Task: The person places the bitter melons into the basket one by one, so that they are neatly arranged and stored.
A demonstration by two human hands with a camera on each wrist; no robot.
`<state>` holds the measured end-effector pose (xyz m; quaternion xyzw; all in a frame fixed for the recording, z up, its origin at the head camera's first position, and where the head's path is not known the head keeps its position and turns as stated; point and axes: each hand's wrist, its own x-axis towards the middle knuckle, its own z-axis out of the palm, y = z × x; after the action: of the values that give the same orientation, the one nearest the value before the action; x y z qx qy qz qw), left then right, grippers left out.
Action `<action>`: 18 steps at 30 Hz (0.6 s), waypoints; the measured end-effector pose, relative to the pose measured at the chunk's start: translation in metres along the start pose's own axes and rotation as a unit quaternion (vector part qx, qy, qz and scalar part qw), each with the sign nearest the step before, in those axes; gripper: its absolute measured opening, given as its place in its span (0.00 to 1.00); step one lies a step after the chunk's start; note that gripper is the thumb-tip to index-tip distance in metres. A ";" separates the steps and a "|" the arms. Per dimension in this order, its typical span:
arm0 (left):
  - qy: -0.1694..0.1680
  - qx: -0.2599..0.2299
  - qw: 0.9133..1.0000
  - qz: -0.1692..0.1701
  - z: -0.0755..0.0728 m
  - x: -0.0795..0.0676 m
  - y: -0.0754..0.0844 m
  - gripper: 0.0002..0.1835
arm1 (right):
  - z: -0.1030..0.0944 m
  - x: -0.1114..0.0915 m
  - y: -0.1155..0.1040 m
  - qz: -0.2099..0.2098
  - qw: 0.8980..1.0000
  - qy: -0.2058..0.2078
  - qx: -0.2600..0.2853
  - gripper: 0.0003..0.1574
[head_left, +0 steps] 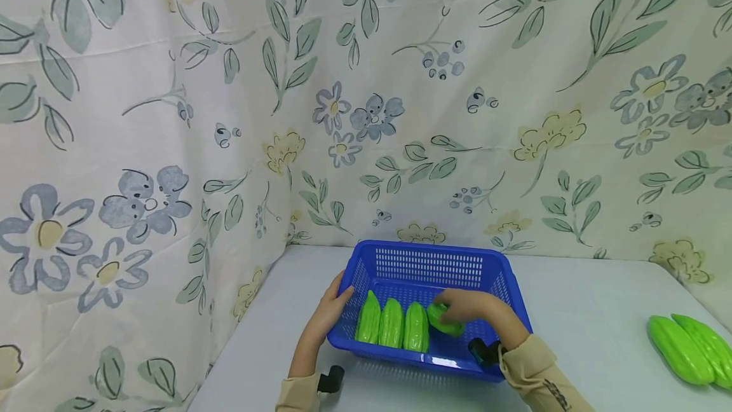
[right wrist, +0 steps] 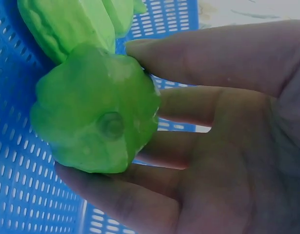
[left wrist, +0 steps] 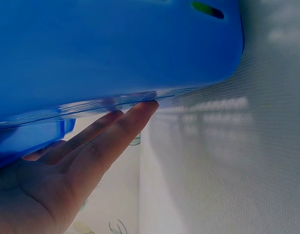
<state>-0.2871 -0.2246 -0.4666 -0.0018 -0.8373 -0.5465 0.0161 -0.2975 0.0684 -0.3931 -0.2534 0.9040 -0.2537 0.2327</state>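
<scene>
A blue plastic basket (head_left: 434, 360) with slotted walls sits on the white table. My left hand (head_left: 325, 313) holds its left rim, thumb over the edge; in the left wrist view the fingers (left wrist: 113, 131) lie against the outer wall. Inside, three green bitter melons (head_left: 391, 324) stand side by side at the left. Just right of them my right hand (head_left: 470, 306) grips another bitter melon (right wrist: 96, 112), thumb on one side and fingers on the other. Its round stem end faces the right wrist camera.
Two more bitter melons (head_left: 680, 350) lie together on the white table (head_left: 589, 329) at the far right. A floral curtain (head_left: 434, 113) hangs behind the table and along its left side.
</scene>
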 end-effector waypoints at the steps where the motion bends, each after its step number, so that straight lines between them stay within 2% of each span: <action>1: 0.000 0.000 1.000 0.000 0.000 0.000 0.000 0.33 | 0.000 0.000 0.000 0.000 1.000 -0.003 -0.003 0.24; 11: 0.001 0.001 1.000 -0.005 -0.001 0.001 -0.001 0.33 | 0.000 0.004 0.001 0.011 1.000 -0.015 -0.014 0.25; 18: -0.001 -0.005 1.000 -0.001 -0.001 0.000 -0.001 0.33 | 0.000 0.006 0.002 0.061 0.998 -0.019 0.027 0.28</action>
<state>-0.2873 -0.2255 -0.4671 -0.0016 -0.8347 -0.5505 0.0142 -0.3026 0.0669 -0.3960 -0.1964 0.9059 -0.2590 0.2714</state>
